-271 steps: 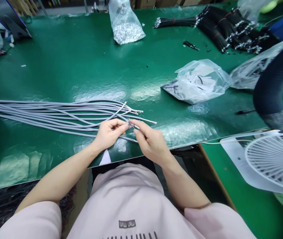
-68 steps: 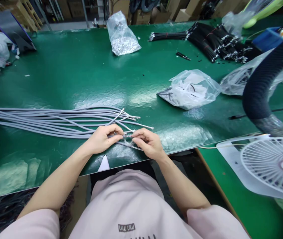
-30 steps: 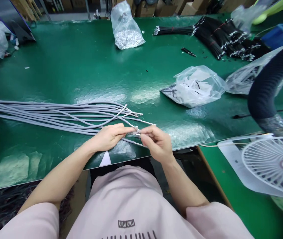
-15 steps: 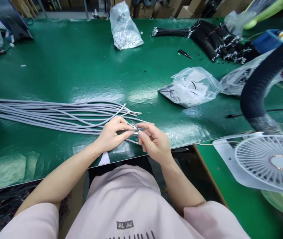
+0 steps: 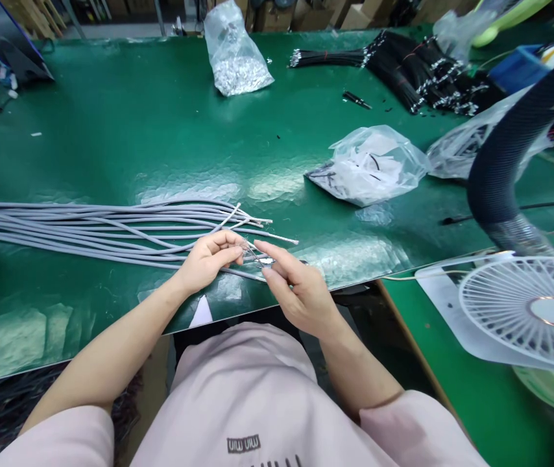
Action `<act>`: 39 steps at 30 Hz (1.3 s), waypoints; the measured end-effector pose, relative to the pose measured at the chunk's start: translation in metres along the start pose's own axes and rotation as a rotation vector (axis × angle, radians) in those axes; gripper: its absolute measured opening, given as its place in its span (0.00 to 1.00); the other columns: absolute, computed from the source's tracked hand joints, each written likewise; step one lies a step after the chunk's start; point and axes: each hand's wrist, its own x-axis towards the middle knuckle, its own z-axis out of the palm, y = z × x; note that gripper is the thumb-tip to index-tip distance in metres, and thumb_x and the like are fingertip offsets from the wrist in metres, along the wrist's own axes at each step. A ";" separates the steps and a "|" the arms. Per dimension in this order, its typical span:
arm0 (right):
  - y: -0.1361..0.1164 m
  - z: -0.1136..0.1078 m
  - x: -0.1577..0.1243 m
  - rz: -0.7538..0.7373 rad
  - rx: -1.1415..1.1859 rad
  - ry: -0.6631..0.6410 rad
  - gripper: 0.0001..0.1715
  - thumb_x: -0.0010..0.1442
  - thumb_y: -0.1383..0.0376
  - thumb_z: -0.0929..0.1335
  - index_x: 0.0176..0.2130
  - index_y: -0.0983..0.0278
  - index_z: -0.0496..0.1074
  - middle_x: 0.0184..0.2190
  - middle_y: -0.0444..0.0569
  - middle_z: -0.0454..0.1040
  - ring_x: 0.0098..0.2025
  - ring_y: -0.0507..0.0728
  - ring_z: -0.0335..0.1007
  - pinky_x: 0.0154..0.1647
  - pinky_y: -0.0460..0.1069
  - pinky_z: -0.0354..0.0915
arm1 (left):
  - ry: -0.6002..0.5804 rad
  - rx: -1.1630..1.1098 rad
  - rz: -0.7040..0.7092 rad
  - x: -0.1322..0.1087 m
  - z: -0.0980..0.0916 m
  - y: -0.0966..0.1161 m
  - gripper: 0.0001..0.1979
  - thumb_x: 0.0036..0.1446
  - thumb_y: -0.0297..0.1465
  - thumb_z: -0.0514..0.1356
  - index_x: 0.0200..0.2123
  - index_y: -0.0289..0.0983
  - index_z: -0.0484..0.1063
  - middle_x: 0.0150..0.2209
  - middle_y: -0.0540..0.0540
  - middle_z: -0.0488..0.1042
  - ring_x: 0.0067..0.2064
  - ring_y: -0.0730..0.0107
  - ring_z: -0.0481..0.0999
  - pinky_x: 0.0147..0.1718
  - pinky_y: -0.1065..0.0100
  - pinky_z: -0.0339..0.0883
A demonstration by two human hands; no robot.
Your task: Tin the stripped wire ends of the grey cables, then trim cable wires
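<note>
**Left hand pinching a grey cable end**

Thumb and fingers of the left hand grip the cable at centre frame, just behind its fine silvery strands. The right hand sits just beside them with fingers extended; whether it grasps anything cannot be told. A close fingertip pinch suits such fine strands. The cable belongs to a loose bundle of grey sheathed cables, lying left of centre on a green bench mat.

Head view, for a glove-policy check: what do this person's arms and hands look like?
The left hand and right hand are bare: no gloves, watch or bracelet shows. The forearms are bare too, below loose pale pink short sleeves.
</note>
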 end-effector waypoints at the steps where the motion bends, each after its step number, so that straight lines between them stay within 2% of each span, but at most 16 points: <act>1: 0.000 0.001 0.001 -0.001 -0.020 -0.004 0.25 0.65 0.66 0.60 0.60 0.63 0.64 0.20 0.38 0.62 0.21 0.49 0.57 0.26 0.45 0.60 | -0.002 0.007 0.001 0.000 0.000 0.000 0.12 0.52 0.37 0.63 0.34 0.34 0.72 0.23 0.50 0.72 0.23 0.78 0.65 0.23 0.74 0.56; 6: 0.003 0.003 0.006 -0.002 -0.064 0.010 0.25 0.64 0.67 0.60 0.59 0.64 0.65 0.24 0.42 0.70 0.23 0.49 0.63 0.30 0.45 0.64 | 0.001 -0.003 0.021 -0.002 0.003 0.003 0.15 0.51 0.40 0.65 0.34 0.33 0.72 0.23 0.50 0.72 0.25 0.76 0.68 0.25 0.73 0.60; 11: 0.002 0.009 0.010 0.010 -0.060 0.081 0.23 0.64 0.67 0.61 0.57 0.66 0.68 0.28 0.46 0.73 0.24 0.50 0.65 0.31 0.46 0.66 | 0.002 0.048 0.037 -0.004 0.006 0.001 0.16 0.52 0.42 0.64 0.33 0.32 0.73 0.22 0.50 0.71 0.25 0.76 0.69 0.28 0.72 0.63; 16: 0.017 0.017 0.024 0.052 -0.012 0.238 0.22 0.63 0.65 0.61 0.56 0.63 0.69 0.25 0.44 0.71 0.21 0.49 0.60 0.29 0.47 0.65 | 0.007 0.086 0.049 -0.005 0.005 -0.003 0.17 0.54 0.43 0.63 0.31 0.32 0.73 0.22 0.50 0.72 0.24 0.77 0.68 0.27 0.72 0.62; 21: 0.028 -0.018 0.032 0.030 0.065 0.568 0.21 0.63 0.62 0.63 0.54 0.62 0.69 0.19 0.42 0.62 0.18 0.50 0.55 0.20 0.46 0.59 | 0.010 0.057 0.039 -0.006 0.004 -0.002 0.17 0.53 0.43 0.64 0.29 0.33 0.72 0.21 0.50 0.72 0.25 0.75 0.70 0.30 0.71 0.65; 23: 0.022 -0.030 0.024 0.030 0.106 0.523 0.23 0.63 0.61 0.64 0.57 0.61 0.68 0.16 0.39 0.58 0.17 0.50 0.52 0.19 0.46 0.56 | 0.033 0.019 0.026 -0.005 0.003 -0.003 0.16 0.53 0.43 0.64 0.31 0.33 0.73 0.23 0.48 0.74 0.26 0.75 0.71 0.29 0.72 0.65; 27: 0.008 -0.025 0.008 0.013 0.090 0.090 0.25 0.63 0.62 0.63 0.59 0.60 0.66 0.15 0.37 0.55 0.17 0.49 0.50 0.21 0.46 0.56 | 0.089 -0.035 0.027 0.000 -0.002 -0.006 0.14 0.52 0.40 0.64 0.33 0.34 0.75 0.28 0.46 0.76 0.29 0.74 0.71 0.31 0.71 0.65; 29: 0.010 -0.015 0.007 0.019 0.038 -0.013 0.25 0.63 0.64 0.62 0.58 0.62 0.67 0.16 0.37 0.57 0.18 0.48 0.51 0.22 0.45 0.57 | 0.104 -0.059 0.027 0.002 -0.007 -0.006 0.13 0.52 0.39 0.63 0.32 0.34 0.76 0.30 0.46 0.76 0.29 0.74 0.70 0.31 0.71 0.66; 31: 0.018 -0.008 0.012 0.032 -0.006 -0.013 0.23 0.62 0.66 0.61 0.55 0.64 0.71 0.17 0.38 0.60 0.18 0.48 0.52 0.23 0.46 0.58 | 0.089 -0.044 0.016 0.002 -0.013 -0.003 0.11 0.52 0.37 0.61 0.32 0.34 0.76 0.33 0.46 0.76 0.30 0.74 0.71 0.33 0.71 0.66; 33: 0.028 -0.002 0.017 0.041 -0.018 0.019 0.21 0.62 0.66 0.61 0.51 0.66 0.73 0.19 0.40 0.64 0.18 0.48 0.54 0.22 0.46 0.58 | 0.043 0.077 -0.004 0.002 -0.018 0.001 0.11 0.52 0.34 0.61 0.36 0.34 0.75 0.36 0.45 0.76 0.32 0.74 0.71 0.34 0.70 0.66; 36: 0.038 0.001 0.022 0.044 -0.009 0.065 0.20 0.61 0.66 0.62 0.50 0.66 0.74 0.20 0.42 0.67 0.19 0.49 0.57 0.24 0.46 0.60 | -0.039 0.432 0.007 0.000 -0.022 0.003 0.16 0.50 0.32 0.63 0.43 0.35 0.73 0.40 0.45 0.75 0.35 0.71 0.72 0.36 0.69 0.66; 39: 0.040 0.000 0.021 0.055 0.005 0.149 0.19 0.63 0.65 0.62 0.51 0.65 0.73 0.20 0.41 0.66 0.20 0.50 0.60 0.27 0.47 0.62 | -0.076 0.811 0.087 0.000 -0.021 0.000 0.14 0.50 0.32 0.64 0.42 0.37 0.74 0.35 0.47 0.76 0.36 0.68 0.72 0.37 0.67 0.66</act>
